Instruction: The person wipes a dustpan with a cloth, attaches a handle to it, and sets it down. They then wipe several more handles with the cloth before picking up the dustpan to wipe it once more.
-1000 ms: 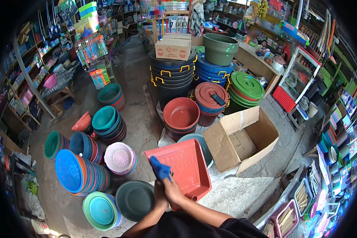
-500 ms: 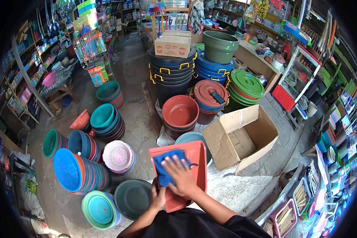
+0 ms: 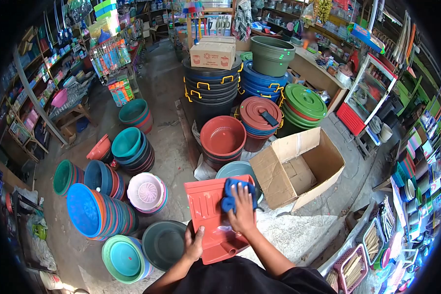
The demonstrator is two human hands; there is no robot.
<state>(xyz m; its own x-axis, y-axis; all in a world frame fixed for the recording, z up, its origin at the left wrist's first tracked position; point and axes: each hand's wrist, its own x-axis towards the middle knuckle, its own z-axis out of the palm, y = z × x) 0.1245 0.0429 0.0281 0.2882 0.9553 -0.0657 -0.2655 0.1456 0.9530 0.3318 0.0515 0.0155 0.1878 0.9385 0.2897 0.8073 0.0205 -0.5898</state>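
My left hand (image 3: 194, 245) grips the lower left edge of a red plastic dustpan (image 3: 208, 210), thumb on the inner face and fingers behind. The dustpan is held tilted in front of my body, its ridged inside facing me. At its right side my right hand (image 3: 242, 210) presses a crumpled blue cloth (image 3: 229, 198) against the surface, fingers spread over it. Beneath and beyond the dustpan sits a grey-blue basin (image 3: 235, 169), partly hidden. A dark grey-green tub (image 3: 164, 245) stands close by my left hand.
Stacked basins (image 3: 85, 208) and a pale pink basket stack (image 3: 147, 192) stand on the left. An open cardboard box (image 3: 299, 171) lies to the right, near red buckets (image 3: 223, 139) and black tubs (image 3: 213, 93). Baskets (image 3: 352, 269) and goods line the right edge. A person sits far back.
My right hand has moved the blue cloth from the left part of the dustpan to its right side, uncovering the ridges. My left hand keeps its hold with little movement.
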